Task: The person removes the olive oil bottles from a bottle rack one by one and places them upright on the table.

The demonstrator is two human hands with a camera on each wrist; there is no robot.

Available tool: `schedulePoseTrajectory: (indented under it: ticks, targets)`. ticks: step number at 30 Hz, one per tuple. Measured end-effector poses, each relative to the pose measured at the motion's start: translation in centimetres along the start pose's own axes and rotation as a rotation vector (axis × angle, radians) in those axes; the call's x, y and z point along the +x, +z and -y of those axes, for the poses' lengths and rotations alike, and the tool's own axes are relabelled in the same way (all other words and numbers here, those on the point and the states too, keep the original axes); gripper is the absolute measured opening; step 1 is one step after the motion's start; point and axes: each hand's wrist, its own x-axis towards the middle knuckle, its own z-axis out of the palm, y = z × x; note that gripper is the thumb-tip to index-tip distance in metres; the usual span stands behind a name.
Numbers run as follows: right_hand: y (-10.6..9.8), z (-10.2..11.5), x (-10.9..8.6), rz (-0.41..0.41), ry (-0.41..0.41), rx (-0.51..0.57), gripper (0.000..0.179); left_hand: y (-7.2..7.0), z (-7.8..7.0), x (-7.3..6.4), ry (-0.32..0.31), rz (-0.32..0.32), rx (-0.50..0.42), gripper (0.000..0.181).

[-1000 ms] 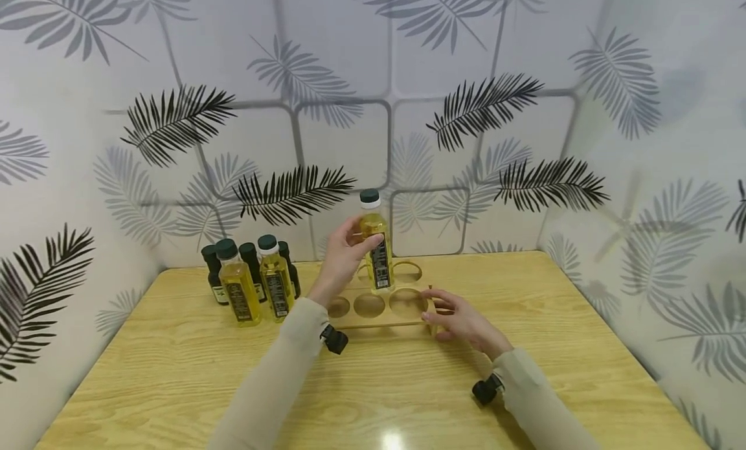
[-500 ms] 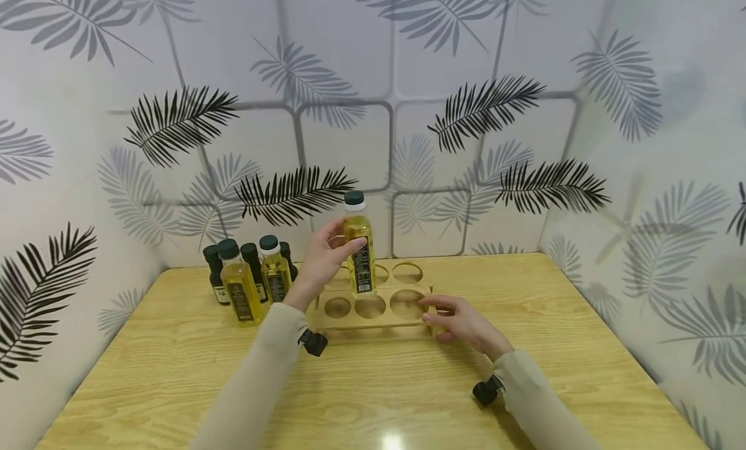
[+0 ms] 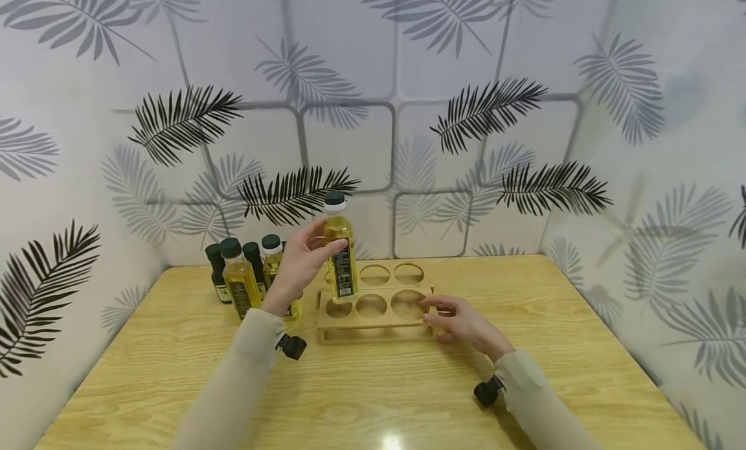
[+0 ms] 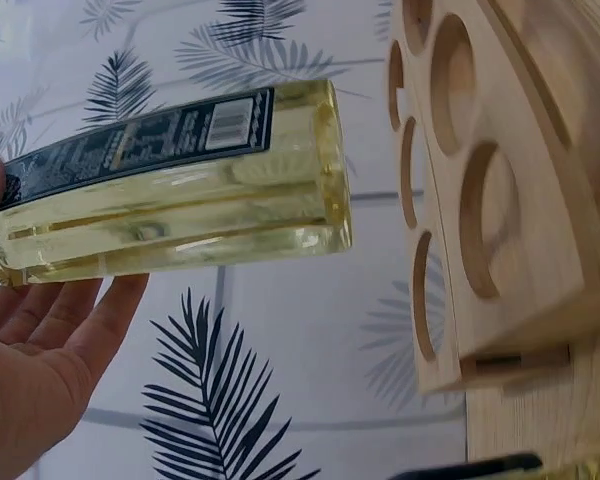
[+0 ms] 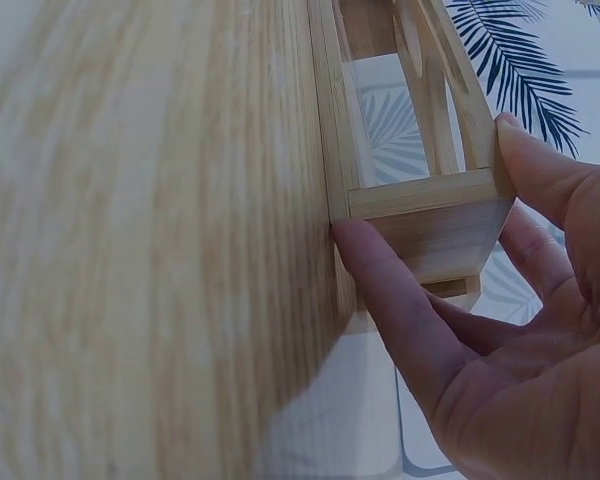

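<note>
My left hand [image 3: 298, 261] grips a clear bottle of yellow oil [image 3: 342, 266] with a dark green cap, white collar and black label. The bottle overlaps the left end of a two-tier wooden rack [image 3: 380, 320] in the head view. In the left wrist view the bottle's base [image 4: 330, 170] points at the round holes of the rack [image 4: 540, 230], with a gap between. My right hand [image 3: 466, 324] holds the rack's right end, its digits spanning the end from the upper corner to the bottom edge at the tabletop in the right wrist view.
Left of the rack stand two more bottles of yellow oil, one in front [image 3: 240, 285] and one partly behind my left hand [image 3: 271, 263]. Small dark bottles [image 3: 216, 272] stand among them. A wall with leaf patterns rises behind the wooden table [image 3: 373, 385].
My left hand has carried the oil bottle leftward, from over the rack's middle to over its left end. The right hand stays at the rack's right end.
</note>
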Motion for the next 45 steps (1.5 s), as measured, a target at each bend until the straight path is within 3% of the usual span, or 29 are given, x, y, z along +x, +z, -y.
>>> schedulePoseTrajectory:
  ticks: [6, 15, 20, 28, 35, 45]
  targets:
    - [-0.1, 0.1, -0.1, 0.000, 0.003, 0.003, 0.051, -1.5, 0.3, -0.9, -0.014, 0.005, 0.092, 0.064]
    - [0.0, 0.1, -0.1, -0.022, 0.019, 0.009, 0.050, -3.3, 0.5, -1.9, 0.024, 0.004, 0.155, 0.061]
    - [0.2, -0.1, 0.2, -0.027, 0.014, 0.004, 0.051, -4.5, 1.0, -2.7, 0.008, 0.015, 0.219, 0.058]
    - [0.1, -0.1, 0.2, -0.021, 0.013, 0.003, 0.052, -6.6, 2.0, -4.1, -0.011, 0.059, 0.284, 0.063]
    - [0.0, -0.1, 0.2, -0.026, 0.020, -0.002, 0.051, -8.5, 1.3, -5.2, -0.016, 0.111, 0.357, 0.068]
    - [-0.1, -0.1, 0.1, -0.020, 0.007, -0.006, 0.053, -11.3, 1.4, -6.1, -0.053, 0.153, 0.323, 0.052]
